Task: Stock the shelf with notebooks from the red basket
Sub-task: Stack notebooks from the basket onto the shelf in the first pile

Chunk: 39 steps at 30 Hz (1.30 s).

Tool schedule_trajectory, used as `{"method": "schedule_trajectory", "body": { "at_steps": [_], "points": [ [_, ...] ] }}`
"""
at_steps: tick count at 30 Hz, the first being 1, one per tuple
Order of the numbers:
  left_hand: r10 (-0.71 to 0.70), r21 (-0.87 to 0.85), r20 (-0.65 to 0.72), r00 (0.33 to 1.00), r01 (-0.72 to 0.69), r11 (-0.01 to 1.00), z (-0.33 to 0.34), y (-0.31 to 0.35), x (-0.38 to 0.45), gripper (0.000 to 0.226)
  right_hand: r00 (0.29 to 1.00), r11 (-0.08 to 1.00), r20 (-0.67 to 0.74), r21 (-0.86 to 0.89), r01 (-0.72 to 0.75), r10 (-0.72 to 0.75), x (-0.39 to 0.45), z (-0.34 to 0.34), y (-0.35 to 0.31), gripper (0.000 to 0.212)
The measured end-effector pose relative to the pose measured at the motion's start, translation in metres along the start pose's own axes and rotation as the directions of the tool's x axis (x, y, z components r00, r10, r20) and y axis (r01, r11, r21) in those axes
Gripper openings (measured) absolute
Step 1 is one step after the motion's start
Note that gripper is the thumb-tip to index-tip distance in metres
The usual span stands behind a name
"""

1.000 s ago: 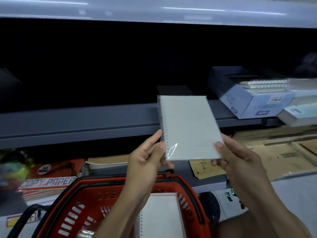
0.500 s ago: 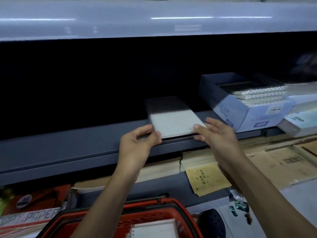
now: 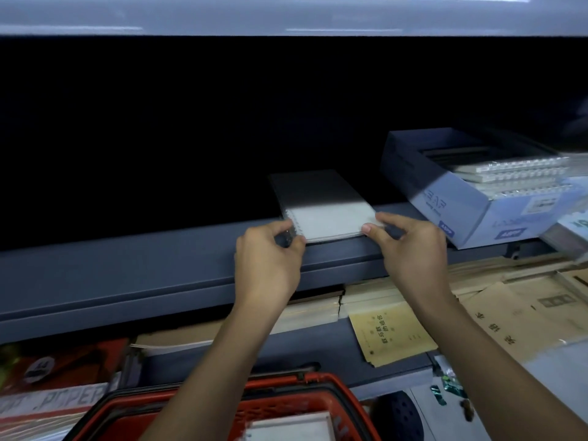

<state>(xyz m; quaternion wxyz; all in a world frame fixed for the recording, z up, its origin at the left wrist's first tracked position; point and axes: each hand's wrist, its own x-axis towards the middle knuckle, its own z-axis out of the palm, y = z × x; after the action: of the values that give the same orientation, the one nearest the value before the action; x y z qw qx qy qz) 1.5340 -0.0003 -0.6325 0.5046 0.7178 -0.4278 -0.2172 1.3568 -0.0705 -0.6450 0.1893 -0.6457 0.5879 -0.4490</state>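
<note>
A white spiral notebook (image 3: 331,214) lies flat on the grey shelf (image 3: 159,268), its far half in deep shadow. My left hand (image 3: 270,262) pinches the near left corner by the spiral. My right hand (image 3: 410,249) holds the near right corner, thumb on the cover. Below, the red basket (image 3: 321,405) sits at the bottom of the view with another pale notebook (image 3: 292,428) inside.
A blue-white carton (image 3: 445,214) of spiral notebooks stands on the shelf just right of my right hand. The lower shelf carries brown paper booklets (image 3: 521,310), a yellow booklet (image 3: 391,332) and copy-paper packs (image 3: 57,399) at the left. The shelf's left stretch lies in dark shadow.
Both hands carried the notebook from upright above the basket up to the shelf and laid it flat. It now lies further in, and my fingers have curled at its near corners.
</note>
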Motion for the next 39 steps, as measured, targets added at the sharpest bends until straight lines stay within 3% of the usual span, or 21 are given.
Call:
{"method": "schedule_trajectory", "body": {
  "at_steps": [6, 12, 16, 19, 23, 25, 27, 31, 35, 39],
  "points": [
    [-0.005, -0.003, 0.021, 1.000, 0.005, 1.000, -0.008, -0.001, 0.000, 0.040, 1.000, 0.999, 0.013, -0.037, 0.024, -0.023, 0.000, 0.004, -0.002, 0.046],
    [0.008, -0.210, 0.013, 1.000, -0.006, 0.978, -0.027, -0.006, -0.037, 0.033, 0.995, 0.979, -0.073, 0.187, 0.088, -0.075, -0.053, -0.015, -0.001, 0.031],
    [-0.017, -0.276, 0.021, 1.000, 0.022, 0.961, -0.036, -0.029, -0.070, 0.026, 0.988, 0.971, 0.148, 0.227, -0.071, 0.037, -0.114, -0.018, 0.004, 0.028],
    [-0.055, -0.270, 0.053, 0.997, 0.067, 0.961, -0.041, -0.061, -0.096, 0.024, 0.908, 0.952, 0.375, 0.156, -0.263, 0.189, -0.152, -0.018, 0.013, 0.031],
    [-0.181, -0.257, 0.099, 0.978, 0.201, 0.945, -0.049, -0.111, -0.133, 0.022, 0.697, 0.868, 0.601, 0.009, -0.496, 0.392, -0.191, -0.022, 0.044, 0.034],
    [-0.251, -0.197, 0.119, 0.961, 0.271, 0.942, -0.049, -0.139, -0.155, 0.023, 0.580, 0.834, 0.661, -0.132, -0.536, 0.477, -0.211, -0.019, 0.060, 0.034],
    [-0.331, -0.115, 0.129, 0.935, 0.345, 0.931, -0.043, -0.169, -0.177, 0.023, 0.512, 0.843, 0.702, -0.245, -0.479, 0.495, -0.226, -0.010, 0.068, 0.042],
    [-0.408, 0.022, 0.138, 0.903, 0.409, 0.912, -0.027, -0.212, -0.219, 0.019, 0.447, 0.838, 0.731, -0.321, -0.441, 0.515, -0.248, 0.009, 0.077, 0.053],
    [-0.194, 0.313, 0.067, 0.979, 0.164, 0.936, -0.025, -0.224, -0.239, 0.017, 0.384, 0.833, 0.753, -0.394, -0.389, 0.535, -0.262, 0.016, 0.090, 0.033],
    [-0.334, 0.309, 0.106, 0.936, 0.289, 0.906, -0.032, -0.225, -0.241, 0.007, 0.418, 0.833, 0.720, -0.465, -0.301, 0.553, -0.275, 0.025, 0.100, 0.042]
  ]
}}
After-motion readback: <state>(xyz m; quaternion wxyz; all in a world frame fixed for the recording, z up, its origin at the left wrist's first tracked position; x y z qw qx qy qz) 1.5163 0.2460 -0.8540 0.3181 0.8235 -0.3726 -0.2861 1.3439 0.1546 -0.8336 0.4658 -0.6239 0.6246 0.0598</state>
